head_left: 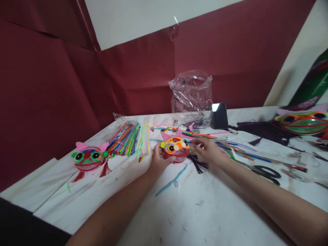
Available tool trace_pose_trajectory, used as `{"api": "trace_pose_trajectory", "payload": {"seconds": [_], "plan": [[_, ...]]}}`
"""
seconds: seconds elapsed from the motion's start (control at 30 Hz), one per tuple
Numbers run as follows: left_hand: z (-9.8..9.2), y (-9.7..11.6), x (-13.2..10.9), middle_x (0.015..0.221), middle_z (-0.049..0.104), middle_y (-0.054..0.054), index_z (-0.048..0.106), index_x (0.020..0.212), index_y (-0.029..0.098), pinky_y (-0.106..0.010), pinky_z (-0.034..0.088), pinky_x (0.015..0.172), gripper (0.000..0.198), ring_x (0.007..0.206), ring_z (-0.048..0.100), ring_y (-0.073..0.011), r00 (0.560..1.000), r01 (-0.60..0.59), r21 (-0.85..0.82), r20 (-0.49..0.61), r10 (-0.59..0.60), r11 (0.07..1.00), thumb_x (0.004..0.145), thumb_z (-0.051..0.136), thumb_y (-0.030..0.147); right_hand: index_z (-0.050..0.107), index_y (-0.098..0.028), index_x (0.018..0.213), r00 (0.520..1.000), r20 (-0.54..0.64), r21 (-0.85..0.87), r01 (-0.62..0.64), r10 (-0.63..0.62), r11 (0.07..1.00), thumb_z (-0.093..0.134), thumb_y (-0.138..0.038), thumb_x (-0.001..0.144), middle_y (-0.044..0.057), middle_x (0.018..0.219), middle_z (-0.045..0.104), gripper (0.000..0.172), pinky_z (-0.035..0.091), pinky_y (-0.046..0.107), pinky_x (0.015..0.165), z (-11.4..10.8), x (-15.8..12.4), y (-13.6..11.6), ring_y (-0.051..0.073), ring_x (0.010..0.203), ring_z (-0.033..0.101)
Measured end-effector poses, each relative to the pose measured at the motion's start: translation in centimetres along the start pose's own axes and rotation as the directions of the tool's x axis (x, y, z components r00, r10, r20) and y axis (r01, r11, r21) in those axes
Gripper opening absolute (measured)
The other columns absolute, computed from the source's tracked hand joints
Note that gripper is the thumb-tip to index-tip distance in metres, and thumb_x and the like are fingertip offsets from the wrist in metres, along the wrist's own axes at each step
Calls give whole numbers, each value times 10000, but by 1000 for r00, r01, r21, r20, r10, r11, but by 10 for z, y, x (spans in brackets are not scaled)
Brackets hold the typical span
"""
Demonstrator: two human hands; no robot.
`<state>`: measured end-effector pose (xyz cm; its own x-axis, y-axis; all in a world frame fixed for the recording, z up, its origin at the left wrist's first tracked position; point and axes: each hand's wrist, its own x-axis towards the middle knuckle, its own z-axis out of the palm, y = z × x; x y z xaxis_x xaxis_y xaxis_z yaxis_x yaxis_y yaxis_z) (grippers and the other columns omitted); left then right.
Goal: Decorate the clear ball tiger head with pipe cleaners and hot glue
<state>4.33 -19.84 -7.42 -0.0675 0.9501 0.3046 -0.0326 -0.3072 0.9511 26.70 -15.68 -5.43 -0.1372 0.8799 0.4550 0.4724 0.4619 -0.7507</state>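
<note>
My left hand (pixel 159 156) is wrapped around the left side of an animal-face craft (pixel 179 157). This craft has a clear reddish round body, an orange pipe-cleaner face, black eyes and pink ears. My right hand (pixel 204 151) is at its right side, thumb and fingertips pinched together; what lies between them is too small to make out. Below that hand a dark tassel (pixel 201 166) hangs from the craft onto the table. In front lies a loose blue pipe cleaner (pixel 172 181), beside a small grey scrap.
A finished-looking green-faced craft (pixel 89 160) with red tassels stands left. Bundled pipe cleaners (pixel 128 140) lie behind my left hand. To the right are black-handled scissors (pixel 266 172), a phone (pixel 219 116) and another craft (pixel 304 123). A clear plastic bag (pixel 191 92) stands at the back.
</note>
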Motion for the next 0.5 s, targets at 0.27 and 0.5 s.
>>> {"api": "trace_pose_trajectory", "payload": {"seconds": [0.27,0.5], "plan": [[1,10,-3,1121,617,-58,436,1148,213,-371,448,958,765,1111,569,-237,998,39,-213,64,-26,976,497,838,229,602,-190,824,985,170,234,-17,-24,972,559,-324,720,34,787,691,175,532,300,681,18,-9,-3,178,726,649],[-2,2,1,1135,621,-68,445,1167,212,-381,448,971,780,1112,576,-240,999,11,-223,44,-1,975,497,846,225,613,-191,795,984,180,331,-72,12,941,617,-354,702,19,748,666,188,504,280,636,20,-12,-3,163,682,611]]}}
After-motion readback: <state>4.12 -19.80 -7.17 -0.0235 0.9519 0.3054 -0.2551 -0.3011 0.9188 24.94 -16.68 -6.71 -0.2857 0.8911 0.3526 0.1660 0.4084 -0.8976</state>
